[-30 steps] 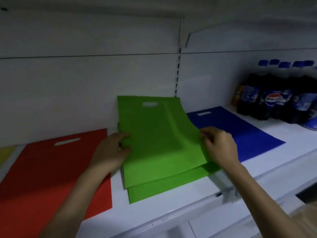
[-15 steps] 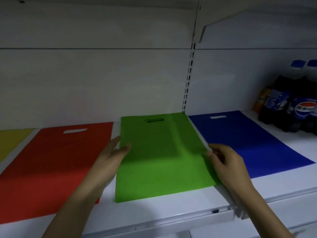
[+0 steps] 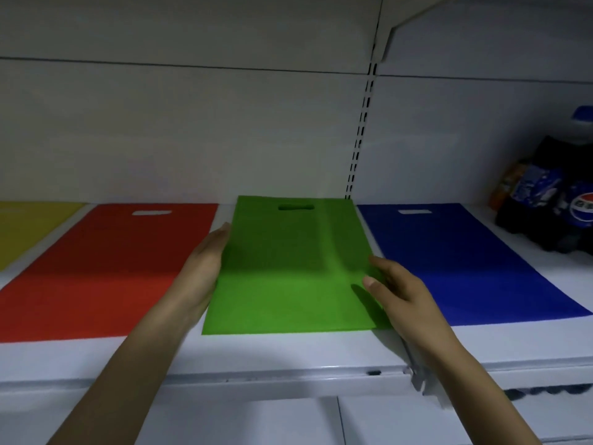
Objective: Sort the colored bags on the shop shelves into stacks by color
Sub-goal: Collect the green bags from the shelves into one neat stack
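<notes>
Green bags (image 3: pixel 288 268) now squared flat, Pepsi bottles (image 3: pixel 552 203) right

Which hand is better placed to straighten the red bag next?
Left, probably. The left hand rests along the green bag's left edge, right beside the red bag; the right hand sits on the far side, by the blue bag.

Shelf (image 3: pixel 288 354), white, with four bags lying flat in a row.
- Green bag (image 3: pixel 288 268): centre, handle cut-out toward 12 o'clock.
- Red bag (image 3: pixel 106 271): at its 9 o'clock, just beside.
- Yellow bag (image 3: pixel 29 226): beyond the red, cut by the frame edge.
- Blue bag (image 3: pixel 455 264): at 3 o'clock, just beside.
- Soda bottles (image 3: pixel 558 203): at 2 o'clock, dark.
- Left grip (image 3: pixel 205 268): fingers straight, against the green bag's 9 o'clock edge.
- Right grip (image 3: pixel 401 293): fingers relaxed, resting on its 3 o'clock edge.
</notes>
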Action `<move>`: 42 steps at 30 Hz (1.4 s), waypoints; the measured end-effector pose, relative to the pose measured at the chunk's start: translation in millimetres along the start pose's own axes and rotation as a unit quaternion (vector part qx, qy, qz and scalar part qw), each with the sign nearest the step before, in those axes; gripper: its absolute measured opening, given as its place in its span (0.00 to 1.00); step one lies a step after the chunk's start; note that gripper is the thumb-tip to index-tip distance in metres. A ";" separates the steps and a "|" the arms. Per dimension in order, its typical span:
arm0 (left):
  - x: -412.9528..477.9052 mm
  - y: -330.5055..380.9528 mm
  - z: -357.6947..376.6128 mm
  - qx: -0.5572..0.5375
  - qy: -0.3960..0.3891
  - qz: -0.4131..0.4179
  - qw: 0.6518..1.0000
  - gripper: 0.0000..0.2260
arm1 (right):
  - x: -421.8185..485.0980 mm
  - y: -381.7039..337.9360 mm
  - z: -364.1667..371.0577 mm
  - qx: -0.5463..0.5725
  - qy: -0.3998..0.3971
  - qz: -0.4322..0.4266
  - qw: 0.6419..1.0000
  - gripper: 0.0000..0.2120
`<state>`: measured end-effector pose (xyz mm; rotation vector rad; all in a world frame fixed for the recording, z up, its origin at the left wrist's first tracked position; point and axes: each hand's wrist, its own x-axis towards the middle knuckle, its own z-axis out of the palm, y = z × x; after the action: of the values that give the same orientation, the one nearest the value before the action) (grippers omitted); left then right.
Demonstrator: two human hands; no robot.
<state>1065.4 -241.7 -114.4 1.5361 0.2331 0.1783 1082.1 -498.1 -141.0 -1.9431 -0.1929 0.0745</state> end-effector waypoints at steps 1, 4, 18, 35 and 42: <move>3.9 -2.6 -2.9 -0.007 0.021 0.006 1.000 0.16 | -0.2 -0.5 0.0 -0.021 -0.004 -0.008 1.000 0.22; -0.8 -1.2 -16.3 0.012 0.086 0.033 0.996 0.11 | -3.8 -8.0 -0.5 -0.134 0.045 -0.083 0.986 0.26; -122.2 7.0 -190.2 0.662 0.251 0.117 0.696 0.26 | -18.1 -120.1 170.9 -0.334 0.007 -0.378 0.863 0.22; -384.6 -45.2 -522.5 0.630 0.477 -0.059 0.610 0.28 | -207.3 -244.3 527.6 -0.177 -0.252 -0.531 0.789 0.30; -375.5 -34.8 -595.6 0.666 0.457 -0.054 0.587 0.29 | -214.6 -281.7 607.9 -0.219 -0.238 -0.562 0.761 0.33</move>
<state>546.9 234.8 -146.7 2.7858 1.5878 0.8505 755.4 124.4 -114.4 -1.9032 -1.8181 -0.3072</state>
